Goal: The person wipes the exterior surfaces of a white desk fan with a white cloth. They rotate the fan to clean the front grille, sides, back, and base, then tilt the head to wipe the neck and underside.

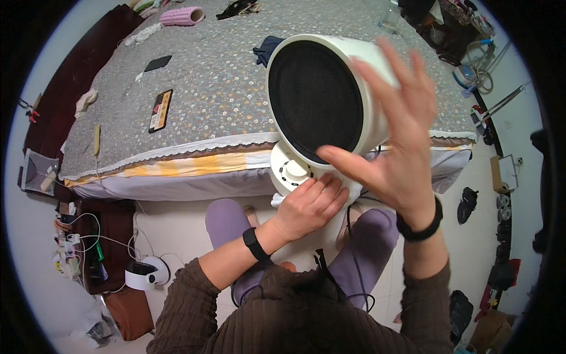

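Observation:
A white appliance with a round black mesh front (316, 101), a fan or heater, stands tilted before me at the bed's edge. Its round white base (283, 170) carries a control knob (296, 168) ringed by dark marks. My left hand (311, 205), with a black band on the wrist, has its fingers curled at the base's near side, over a white cloth (353, 191); what the fingertips hold is hidden. My right hand (393, 128), slightly blurred, is raised with fingers spread beside the head's right side, its thumb in front of the mesh rim. Whether it touches is unclear.
The bed with a floral cover (212, 88) holds a phone (160, 110), a dark flat device (158, 63), a pink foam roller (182, 16) and a dark blue cloth (267, 49). A black cord (353, 248) runs between my knees. A white device (147, 273) stands on the floor at left.

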Motion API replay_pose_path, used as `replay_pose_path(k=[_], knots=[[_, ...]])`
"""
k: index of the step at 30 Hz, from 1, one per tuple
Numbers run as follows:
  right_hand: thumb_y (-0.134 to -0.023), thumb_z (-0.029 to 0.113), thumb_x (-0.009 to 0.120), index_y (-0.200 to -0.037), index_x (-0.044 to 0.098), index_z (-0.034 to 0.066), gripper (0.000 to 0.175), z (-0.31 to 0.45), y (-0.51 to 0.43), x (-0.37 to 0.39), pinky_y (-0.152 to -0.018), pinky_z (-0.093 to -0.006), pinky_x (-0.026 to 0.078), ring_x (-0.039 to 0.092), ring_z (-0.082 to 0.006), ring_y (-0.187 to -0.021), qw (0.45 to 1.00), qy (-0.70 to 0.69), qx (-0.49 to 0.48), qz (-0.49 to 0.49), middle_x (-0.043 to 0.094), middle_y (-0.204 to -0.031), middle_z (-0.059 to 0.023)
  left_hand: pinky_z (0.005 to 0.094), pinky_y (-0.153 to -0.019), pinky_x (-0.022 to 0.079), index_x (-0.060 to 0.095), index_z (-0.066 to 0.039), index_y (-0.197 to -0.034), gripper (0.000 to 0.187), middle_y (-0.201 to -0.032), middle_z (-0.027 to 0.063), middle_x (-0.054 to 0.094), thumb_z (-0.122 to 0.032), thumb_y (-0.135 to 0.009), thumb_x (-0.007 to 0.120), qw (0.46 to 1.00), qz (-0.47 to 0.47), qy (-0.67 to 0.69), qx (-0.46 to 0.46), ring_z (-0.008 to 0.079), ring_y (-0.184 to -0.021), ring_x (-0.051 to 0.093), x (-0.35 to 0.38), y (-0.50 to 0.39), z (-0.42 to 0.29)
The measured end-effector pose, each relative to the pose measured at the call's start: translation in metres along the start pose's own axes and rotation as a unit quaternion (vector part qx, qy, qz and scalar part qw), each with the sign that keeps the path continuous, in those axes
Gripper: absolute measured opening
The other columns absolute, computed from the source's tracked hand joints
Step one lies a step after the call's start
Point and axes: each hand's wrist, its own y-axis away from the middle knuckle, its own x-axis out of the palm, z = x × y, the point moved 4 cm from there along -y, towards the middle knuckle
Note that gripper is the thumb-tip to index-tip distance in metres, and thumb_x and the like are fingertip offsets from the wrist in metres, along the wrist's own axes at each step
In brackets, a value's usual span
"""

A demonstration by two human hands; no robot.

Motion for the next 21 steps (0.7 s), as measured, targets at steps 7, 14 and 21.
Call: replay_pose_path(k=[7,14,21], knots=[[-0.087,0.006,0.066,-0.14,0.064,0.0131,0.053,-0.019,-0.049,0.037,-0.118,-0.044,0.038,0.05,-0.0394,-0.14,0.994,-0.103,0.018,0.039,0.052,-0.152,-0.0237,0.0343,-0.09,0.056,0.073,-0.013,-0.113,0.034,-0.116,0.005,0.07,-0.016,-0.08,0.068,0.998,-0.034,0.026,-0.035,0.0228,-0.111,0.068,-0.002,0.009,0.009],[-0.101,0.013,0.059,-0.147,0.057,0.0064,0.047,-0.09,-0.066,0.037,-0.107,-0.0297,0.046,0.061,-0.0144,-0.121,0.882,-0.372,0.272,0.1,0.063,-0.139,-0.0104,0.0357,-0.087,0.055,0.072,-0.012,-0.114,0.032,-0.116,0.0041,0.069,-0.017,-0.083,0.068,0.997,-0.069,-0.003,-0.027,0.0233,-0.11,0.068,0.0,0.013,0.006],[-0.105,0.028,0.058,-0.156,0.045,0.007,0.057,-0.106,-0.052,0.029,-0.113,-0.0337,0.043,0.054,-0.0208,-0.133,0.866,-0.389,0.311,0.047,0.054,-0.15,-0.0115,0.0351,-0.089,0.054,0.072,-0.011,-0.116,0.033,-0.117,0.0045,0.068,-0.016,-0.084,0.068,0.998,-0.061,0.018,-0.028,0.0223,-0.11,0.067,0.002,0.011,0.001]])
